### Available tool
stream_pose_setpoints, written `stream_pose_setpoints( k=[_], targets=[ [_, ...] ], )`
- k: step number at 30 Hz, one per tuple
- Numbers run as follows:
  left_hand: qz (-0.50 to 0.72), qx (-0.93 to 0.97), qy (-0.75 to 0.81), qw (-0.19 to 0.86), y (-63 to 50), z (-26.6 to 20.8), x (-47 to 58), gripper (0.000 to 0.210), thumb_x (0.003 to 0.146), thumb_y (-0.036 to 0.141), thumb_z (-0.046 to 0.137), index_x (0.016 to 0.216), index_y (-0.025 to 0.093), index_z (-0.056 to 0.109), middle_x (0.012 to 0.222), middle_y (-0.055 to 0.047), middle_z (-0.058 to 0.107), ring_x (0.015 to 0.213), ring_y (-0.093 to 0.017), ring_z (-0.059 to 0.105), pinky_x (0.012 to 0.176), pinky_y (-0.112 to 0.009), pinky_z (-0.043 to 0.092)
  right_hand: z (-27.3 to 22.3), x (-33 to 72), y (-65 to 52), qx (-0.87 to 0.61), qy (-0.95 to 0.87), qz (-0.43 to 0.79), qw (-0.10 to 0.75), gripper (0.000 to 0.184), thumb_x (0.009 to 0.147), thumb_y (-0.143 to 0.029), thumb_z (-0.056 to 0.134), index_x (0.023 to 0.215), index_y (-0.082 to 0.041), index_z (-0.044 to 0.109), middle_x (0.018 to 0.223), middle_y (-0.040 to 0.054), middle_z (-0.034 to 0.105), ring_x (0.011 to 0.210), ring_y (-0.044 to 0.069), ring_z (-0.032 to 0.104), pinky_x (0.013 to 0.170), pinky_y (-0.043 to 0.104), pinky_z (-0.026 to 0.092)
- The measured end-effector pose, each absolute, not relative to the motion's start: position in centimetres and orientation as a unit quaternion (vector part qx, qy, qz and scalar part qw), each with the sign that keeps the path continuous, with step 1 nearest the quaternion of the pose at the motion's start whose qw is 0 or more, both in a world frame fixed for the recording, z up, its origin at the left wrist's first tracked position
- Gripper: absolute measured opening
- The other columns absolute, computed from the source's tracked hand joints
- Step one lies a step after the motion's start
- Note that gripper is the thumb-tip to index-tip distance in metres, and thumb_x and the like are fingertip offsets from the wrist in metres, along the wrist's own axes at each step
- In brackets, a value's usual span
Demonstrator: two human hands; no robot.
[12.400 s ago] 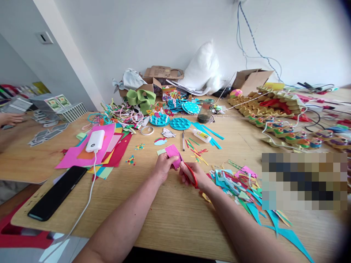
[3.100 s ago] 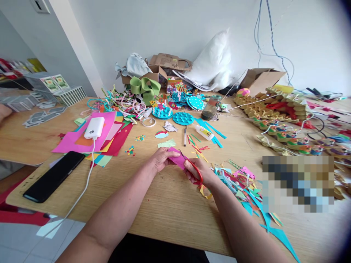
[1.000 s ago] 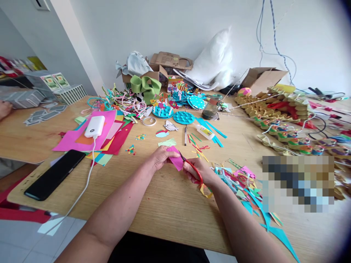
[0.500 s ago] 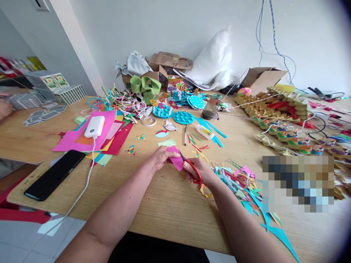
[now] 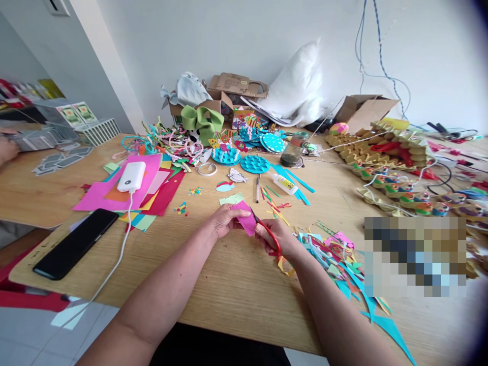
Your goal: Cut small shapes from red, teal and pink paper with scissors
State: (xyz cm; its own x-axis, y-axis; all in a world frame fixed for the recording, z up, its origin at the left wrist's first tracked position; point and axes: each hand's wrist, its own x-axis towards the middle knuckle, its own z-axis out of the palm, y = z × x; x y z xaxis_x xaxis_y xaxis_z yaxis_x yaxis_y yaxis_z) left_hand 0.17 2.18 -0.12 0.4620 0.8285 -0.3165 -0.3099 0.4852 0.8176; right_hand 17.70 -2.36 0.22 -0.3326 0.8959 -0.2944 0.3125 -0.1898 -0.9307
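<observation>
Pinched in my left hand (image 5: 225, 221) is a small piece of magenta paper (image 5: 244, 219), held up over the table. My right hand (image 5: 275, 235) grips the red handles of a pair of scissors (image 5: 271, 236), whose dark blades meet the paper's right edge. Just beyond my hands lie a pale green paper scrap (image 5: 231, 199), a fish-shaped paper cutout (image 5: 225, 186) and a white outlined fish (image 5: 237, 175). A pen (image 5: 257, 190) and a glue bottle (image 5: 285, 184) rest farther back to the right.
Coloured paper sheets (image 5: 168, 194) lie at left under a white power bank (image 5: 131, 176), with a black phone (image 5: 76, 244) nearer. Paper scraps (image 5: 343, 264) are heaped right of my right arm. Blue discs (image 5: 255, 163), a jar (image 5: 294, 149) and egg trays (image 5: 396, 152) stand behind.
The magenta paper has turned slightly and shifted a little right between my hands. Both hands stay almost in place, the scissors still at its edge.
</observation>
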Motion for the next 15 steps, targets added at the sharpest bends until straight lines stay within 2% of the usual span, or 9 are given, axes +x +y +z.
stream_pose_setpoints(
  k=[4, 15],
  targets=[
    [0.363, 0.328, 0.359, 0.794, 1.9, -0.2, 0.6, 0.031, 0.051, 0.023, 0.081, 0.073, 0.012, 0.063, 0.068, -0.003, 0.066, 0.058, -0.013, 0.059, 0.058, -0.028, 0.048, 0.5, 17.6, -2.4, -0.522, -0.581, 0.563, 0.270, 0.049, 0.068, -0.063, 0.065, 0.064, -0.016, 0.053, 0.043, -0.0042, 0.048, 0.033, 0.009, 0.045, 0.031, 0.018, 0.033],
    [0.392, 0.337, 0.364, 0.775, 1.6, -0.5, 1.4, 0.024, 0.054, 0.024, 0.079, 0.066, 0.014, 0.060, 0.059, 0.001, 0.061, 0.052, -0.011, 0.053, 0.053, -0.024, 0.042, 0.2, 17.3, -2.4, -0.528, -0.579, 0.557, 0.276, 0.050, 0.070, -0.065, 0.062, 0.061, -0.017, 0.050, 0.041, -0.0038, 0.049, 0.034, 0.009, 0.046, 0.032, 0.018, 0.032]
  ],
)
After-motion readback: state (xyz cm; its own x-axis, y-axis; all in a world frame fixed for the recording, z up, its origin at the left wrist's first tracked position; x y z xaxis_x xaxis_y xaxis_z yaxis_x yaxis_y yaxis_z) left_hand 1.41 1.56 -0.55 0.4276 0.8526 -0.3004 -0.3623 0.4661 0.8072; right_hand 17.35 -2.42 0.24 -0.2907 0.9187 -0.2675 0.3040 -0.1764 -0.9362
